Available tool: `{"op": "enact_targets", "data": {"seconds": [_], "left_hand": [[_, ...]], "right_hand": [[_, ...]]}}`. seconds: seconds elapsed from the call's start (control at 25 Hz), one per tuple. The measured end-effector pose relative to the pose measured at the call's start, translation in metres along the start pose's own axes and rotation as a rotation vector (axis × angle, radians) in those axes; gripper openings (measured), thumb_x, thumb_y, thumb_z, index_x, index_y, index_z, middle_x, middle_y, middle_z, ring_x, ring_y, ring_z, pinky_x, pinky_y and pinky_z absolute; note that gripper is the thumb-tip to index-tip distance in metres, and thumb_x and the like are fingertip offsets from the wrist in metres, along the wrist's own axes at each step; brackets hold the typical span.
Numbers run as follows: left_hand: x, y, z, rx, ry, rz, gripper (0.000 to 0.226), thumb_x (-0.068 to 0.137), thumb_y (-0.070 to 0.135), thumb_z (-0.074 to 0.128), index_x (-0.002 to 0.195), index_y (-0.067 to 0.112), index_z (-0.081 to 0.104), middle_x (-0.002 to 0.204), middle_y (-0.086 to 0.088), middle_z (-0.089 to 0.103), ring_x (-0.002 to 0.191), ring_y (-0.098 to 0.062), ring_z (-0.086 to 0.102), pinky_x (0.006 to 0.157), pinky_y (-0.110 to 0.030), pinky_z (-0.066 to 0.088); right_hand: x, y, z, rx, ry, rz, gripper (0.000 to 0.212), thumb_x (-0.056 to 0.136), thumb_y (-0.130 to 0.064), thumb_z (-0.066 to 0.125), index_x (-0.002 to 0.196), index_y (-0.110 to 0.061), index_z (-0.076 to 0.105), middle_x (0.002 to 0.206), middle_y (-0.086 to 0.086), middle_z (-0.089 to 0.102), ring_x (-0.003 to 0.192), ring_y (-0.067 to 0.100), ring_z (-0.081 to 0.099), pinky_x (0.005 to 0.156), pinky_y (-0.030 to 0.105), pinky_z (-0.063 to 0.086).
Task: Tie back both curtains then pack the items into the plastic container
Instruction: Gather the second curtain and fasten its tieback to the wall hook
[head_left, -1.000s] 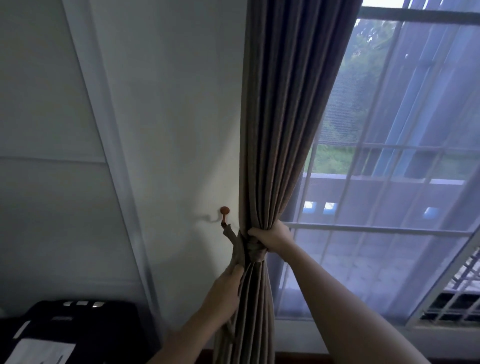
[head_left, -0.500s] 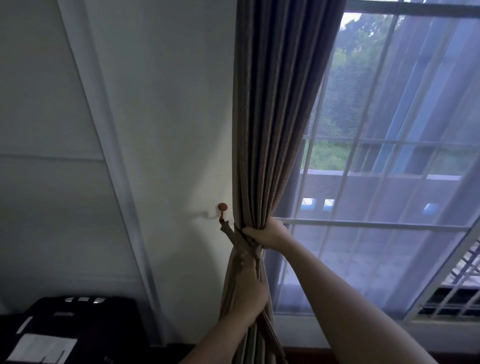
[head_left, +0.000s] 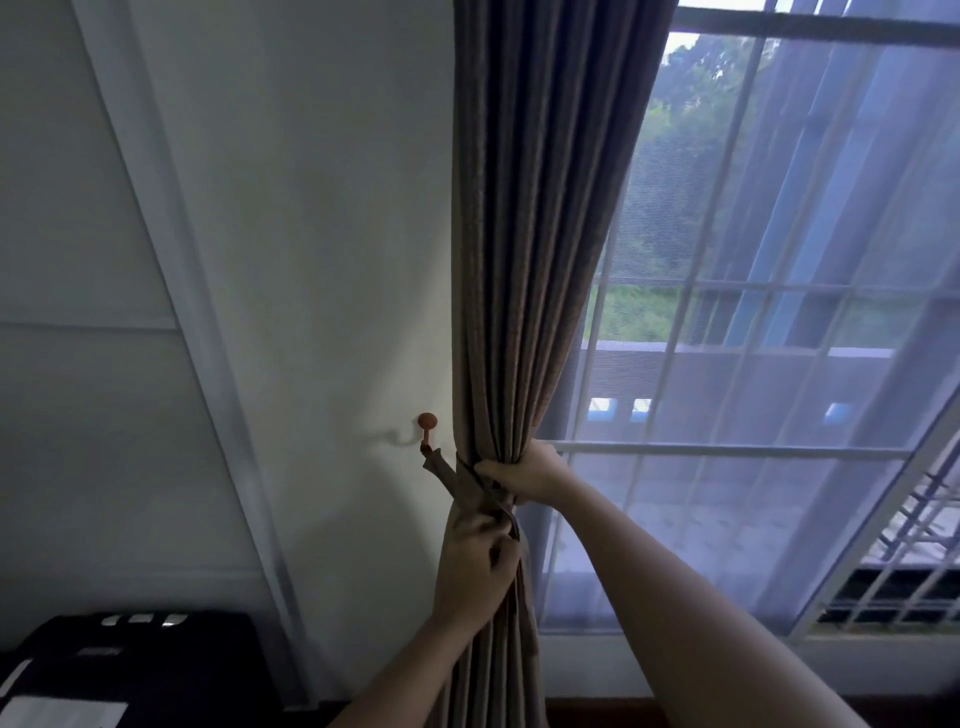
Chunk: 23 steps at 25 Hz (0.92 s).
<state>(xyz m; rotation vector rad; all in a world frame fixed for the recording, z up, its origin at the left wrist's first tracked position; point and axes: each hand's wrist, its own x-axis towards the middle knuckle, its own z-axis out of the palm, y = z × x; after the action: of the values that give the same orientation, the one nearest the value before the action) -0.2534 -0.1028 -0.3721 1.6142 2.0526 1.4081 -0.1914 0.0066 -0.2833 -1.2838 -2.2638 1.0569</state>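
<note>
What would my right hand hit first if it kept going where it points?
The right hand grips the curtain; further up-left it would likely meet the tieback, then the wall by the hook, though depth is unclear.

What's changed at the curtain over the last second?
The left hand shifted right, from the left edge of the curtain onto its front, and now grips the hanging strip of the tie-back. The right hand still holds the gathered folds, and the tie-back stays looped on the wall hook.
</note>
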Motion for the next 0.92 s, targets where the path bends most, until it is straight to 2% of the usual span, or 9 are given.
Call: {"op": "enact_targets", "data": {"seconds": [0.08, 0.16, 0.24, 0.32, 0.48, 0.56, 0.72, 0.84, 0.92], "left_hand": [[0.006, -0.012, 0.001, -0.003, 0.009, 0.029, 0.020, 0.085, 0.022, 0.055, 0.090, 0.013, 0.072, 0.095, 0.005, 0.062, 0.089, -0.007, 0.059, 0.083, -0.015, 0.047], [0.013, -0.017, 0.000, -0.024, 0.038, 0.022, 0.007, 0.081, 0.008, 0.064, 0.082, 0.014, 0.064, 0.088, 0.010, 0.055, 0.083, -0.010, 0.057, 0.075, -0.020, 0.049], [0.019, -0.017, -0.002, -0.041, 0.081, 0.006, 0.026, 0.077, 0.002, 0.069, 0.073, 0.019, 0.050, 0.081, 0.014, 0.046, 0.074, -0.008, 0.051, 0.065, -0.018, 0.042], [0.022, -0.009, -0.005, -0.127, 0.144, -0.072, 0.034, 0.073, 0.006, 0.075, 0.073, 0.021, 0.045, 0.082, 0.012, 0.045, 0.071, -0.006, 0.052, 0.060, -0.016, 0.043], [0.033, 0.003, -0.012, -0.295, 0.154, -0.111, 0.047, 0.065, 0.008, 0.084, 0.082, 0.036, 0.050, 0.084, 0.017, 0.056, 0.077, 0.011, 0.062, 0.067, -0.015, 0.054], [0.039, 0.000, -0.010, -0.309, 0.114, -0.113, 0.040, 0.061, 0.024, 0.086, 0.091, 0.031, 0.059, 0.085, 0.014, 0.065, 0.080, 0.003, 0.065, 0.073, -0.026, 0.058], [0.047, -0.008, 0.002, -0.066, 0.095, -0.196, 0.069, 0.055, 0.071, 0.069, 0.104, 0.023, 0.061, 0.094, 0.010, 0.067, 0.095, -0.013, 0.055, 0.081, -0.032, 0.052], [0.052, -0.013, 0.007, -0.091, 0.110, -0.219, 0.069, 0.055, 0.080, 0.065, 0.100, 0.028, 0.061, 0.087, 0.011, 0.068, 0.089, -0.008, 0.064, 0.075, -0.033, 0.057], [0.056, -0.014, 0.005, -0.127, 0.113, -0.202, 0.060, 0.057, 0.073, 0.070, 0.096, 0.027, 0.065, 0.081, 0.010, 0.070, 0.081, -0.004, 0.067, 0.068, -0.031, 0.058]], "right_hand": [[0.002, 0.003, -0.001, -0.002, -0.011, 0.004, 0.033, 0.079, -0.039, 0.067, 0.104, -0.020, 0.055, 0.098, 0.006, 0.063, 0.089, 0.025, 0.066, 0.070, 0.031, 0.059], [0.002, 0.005, 0.000, 0.006, -0.023, 0.004, 0.040, 0.079, -0.040, 0.066, 0.110, -0.017, 0.058, 0.103, 0.008, 0.065, 0.085, 0.021, 0.066, 0.061, 0.025, 0.057], [0.002, 0.007, 0.000, 0.019, -0.019, 0.004, 0.041, 0.078, -0.041, 0.066, 0.110, -0.017, 0.059, 0.101, 0.009, 0.065, 0.081, 0.020, 0.067, 0.058, 0.025, 0.057], [0.002, 0.008, -0.002, 0.045, -0.013, 0.010, 0.040, 0.078, -0.041, 0.065, 0.110, -0.017, 0.060, 0.100, 0.009, 0.065, 0.080, 0.021, 0.067, 0.061, 0.027, 0.058], [-0.003, 0.007, -0.010, 0.130, -0.079, 0.018, 0.048, 0.084, -0.046, 0.062, 0.121, -0.016, 0.056, 0.105, 0.007, 0.062, 0.083, 0.018, 0.063, 0.060, 0.021, 0.054], [-0.004, 0.008, -0.015, 0.161, -0.118, 0.003, 0.056, 0.084, -0.052, 0.060, 0.128, -0.018, 0.053, 0.115, 0.007, 0.061, 0.094, 0.019, 0.061, 0.073, 0.023, 0.053], [-0.001, 0.008, -0.021, 0.045, -0.178, -0.059, 0.065, 0.086, -0.062, 0.048, 0.136, -0.021, 0.047, 0.133, 0.008, 0.055, 0.117, 0.022, 0.054, 0.098, 0.029, 0.042], [0.007, 0.008, -0.022, -0.060, -0.216, -0.059, 0.075, 0.079, -0.072, 0.044, 0.138, -0.025, 0.045, 0.138, 0.007, 0.051, 0.126, 0.026, 0.048, 0.108, 0.037, 0.037], [0.009, 0.008, -0.022, -0.022, -0.249, -0.038, 0.084, 0.068, -0.076, 0.048, 0.135, -0.027, 0.049, 0.136, 0.005, 0.054, 0.124, 0.024, 0.050, 0.110, 0.040, 0.036]]}}
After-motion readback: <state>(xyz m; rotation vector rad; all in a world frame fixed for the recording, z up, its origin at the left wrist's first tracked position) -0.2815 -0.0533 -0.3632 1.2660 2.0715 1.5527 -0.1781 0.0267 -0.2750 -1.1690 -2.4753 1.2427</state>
